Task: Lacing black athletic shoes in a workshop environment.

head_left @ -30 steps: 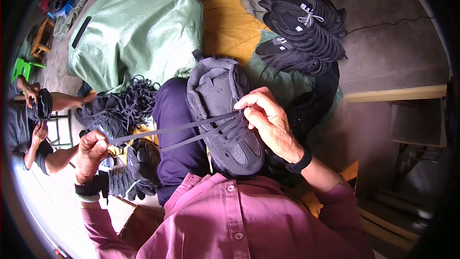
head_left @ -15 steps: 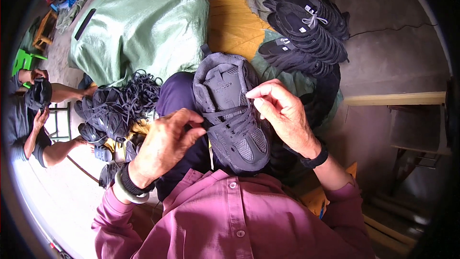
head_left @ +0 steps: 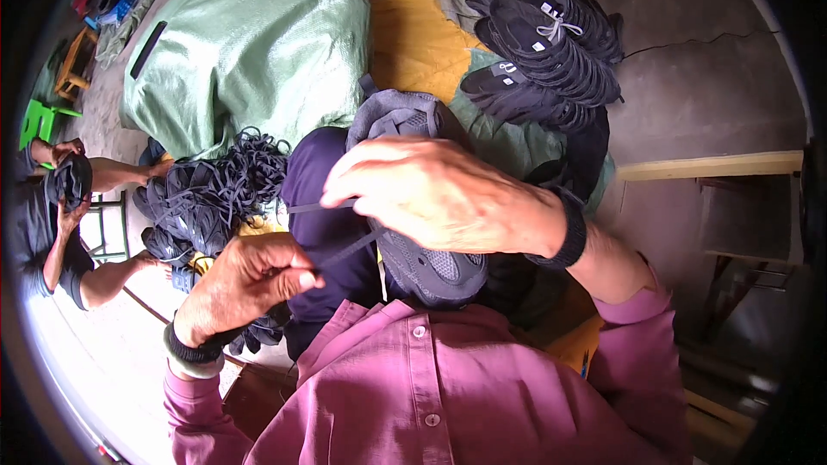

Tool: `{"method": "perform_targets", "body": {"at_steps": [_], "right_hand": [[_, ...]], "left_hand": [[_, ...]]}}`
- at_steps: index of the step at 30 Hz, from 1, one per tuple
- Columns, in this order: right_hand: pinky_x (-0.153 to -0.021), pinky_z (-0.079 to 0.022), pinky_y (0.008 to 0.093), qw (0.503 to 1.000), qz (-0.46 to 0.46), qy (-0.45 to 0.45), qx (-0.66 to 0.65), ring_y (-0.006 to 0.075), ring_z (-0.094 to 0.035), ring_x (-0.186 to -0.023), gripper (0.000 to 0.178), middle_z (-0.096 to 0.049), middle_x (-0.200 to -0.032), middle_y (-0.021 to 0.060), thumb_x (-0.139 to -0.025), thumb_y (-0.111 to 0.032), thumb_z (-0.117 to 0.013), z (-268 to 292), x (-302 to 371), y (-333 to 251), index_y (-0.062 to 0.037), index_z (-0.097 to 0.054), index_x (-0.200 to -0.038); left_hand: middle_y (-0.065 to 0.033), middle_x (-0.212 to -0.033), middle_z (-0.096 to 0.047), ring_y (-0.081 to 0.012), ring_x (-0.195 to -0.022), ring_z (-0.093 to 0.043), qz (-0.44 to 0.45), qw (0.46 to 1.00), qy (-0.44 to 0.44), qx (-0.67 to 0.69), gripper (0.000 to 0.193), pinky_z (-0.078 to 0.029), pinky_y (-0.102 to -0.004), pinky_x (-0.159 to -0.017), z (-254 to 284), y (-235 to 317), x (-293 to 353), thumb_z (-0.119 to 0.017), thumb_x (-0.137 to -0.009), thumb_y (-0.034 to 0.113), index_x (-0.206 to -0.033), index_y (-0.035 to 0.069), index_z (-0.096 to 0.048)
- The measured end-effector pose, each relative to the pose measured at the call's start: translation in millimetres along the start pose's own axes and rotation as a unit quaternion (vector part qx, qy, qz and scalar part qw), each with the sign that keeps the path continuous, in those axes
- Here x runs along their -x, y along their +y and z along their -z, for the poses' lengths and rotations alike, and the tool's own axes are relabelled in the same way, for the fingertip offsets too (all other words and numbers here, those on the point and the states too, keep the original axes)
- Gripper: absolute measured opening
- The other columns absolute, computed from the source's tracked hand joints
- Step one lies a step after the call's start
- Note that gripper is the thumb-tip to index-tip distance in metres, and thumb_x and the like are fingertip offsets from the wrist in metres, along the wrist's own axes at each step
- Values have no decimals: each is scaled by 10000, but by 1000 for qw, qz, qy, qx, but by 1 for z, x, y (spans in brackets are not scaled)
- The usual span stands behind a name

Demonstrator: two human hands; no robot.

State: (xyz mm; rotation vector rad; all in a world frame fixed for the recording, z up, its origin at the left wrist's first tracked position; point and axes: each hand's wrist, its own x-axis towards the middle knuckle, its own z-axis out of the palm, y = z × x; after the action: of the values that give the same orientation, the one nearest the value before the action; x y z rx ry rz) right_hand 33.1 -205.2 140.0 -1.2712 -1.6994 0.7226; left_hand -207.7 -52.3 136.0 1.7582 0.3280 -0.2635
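A dark grey sneaker (head_left: 435,271) rests on my lap, its toe toward me and its padded collar pointing away. My left hand (head_left: 250,280) is closed in a pinch on a flat dark shoelace (head_left: 351,250), drawn taut leftward from the shoe. Reaching across the sneaker, my right hand (head_left: 444,194) hides the laced middle and most of the tongue. Its fingertips are closed around another stretch of lace (head_left: 306,207), which sticks out to the left over my dark trouser leg.
A big pale green woven sack (head_left: 250,43) stands ahead on the left. Dark shoes and tangled laces (head_left: 215,189) lie beside my left knee. Stacked black shoes (head_left: 543,52) sit at the far right. At the left edge, another person's hands (head_left: 69,198) hold a dark shoe.
My right hand has moved left across the sneaker and now covers its laces. My left hand has moved down and left, pulling a lace out from the shoe.
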Motion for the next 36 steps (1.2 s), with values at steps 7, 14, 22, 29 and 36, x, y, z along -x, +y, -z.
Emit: {"method": "perform_targets", "body": {"at_steps": [7,14,22,29,36], "right_hand": [[-882,-510,407,953,-80,-240,-168,312,-677,-1023,445,-672,-1107,202,-841,-76,-571,-26,-31,8,45,-528,-1267],[-869,-506,377,949,-110,-266,-130,265,-652,-985,280,-674,-1020,154,-937,-127,-613,-5,-26,1,25,-637,-1171],[-802,-506,382,953,-235,-128,140,276,-650,-870,236,-665,-898,137,-977,-204,-589,88,10,-16,18,-670,-972],[-788,-509,362,921,-353,-136,88,249,-653,-865,183,-674,-921,118,-967,-149,-600,100,30,-27,7,-677,-1021],[-753,-531,372,950,-233,-154,140,269,-684,-831,119,-697,-899,113,-936,-109,-641,72,29,-18,-8,-690,-977]], "left_hand": [[-55,-812,-649,-201,-785,-629,-125,992,-25,6,301,-477,-325,-734,-6,19,-2,-723,-961,301,-867,16,-706],[-124,-957,-701,-246,-882,-674,-145,989,-30,-23,250,-524,-391,-785,-10,18,6,-738,-948,243,-860,9,-714],[-160,-1103,-697,-306,-865,-709,-41,987,85,-133,137,-557,-376,-753,-15,-32,31,-726,-914,95,-996,-14,-711],[-142,-841,-697,-317,-758,-696,142,981,70,-115,138,-530,-400,-671,-12,-59,62,-691,-914,156,-931,21,-712],[-124,-806,-704,-331,-730,-696,117,968,53,-214,175,-538,-404,-673,-5,-41,50,-668,-931,133,-1061,27,-718]]}}
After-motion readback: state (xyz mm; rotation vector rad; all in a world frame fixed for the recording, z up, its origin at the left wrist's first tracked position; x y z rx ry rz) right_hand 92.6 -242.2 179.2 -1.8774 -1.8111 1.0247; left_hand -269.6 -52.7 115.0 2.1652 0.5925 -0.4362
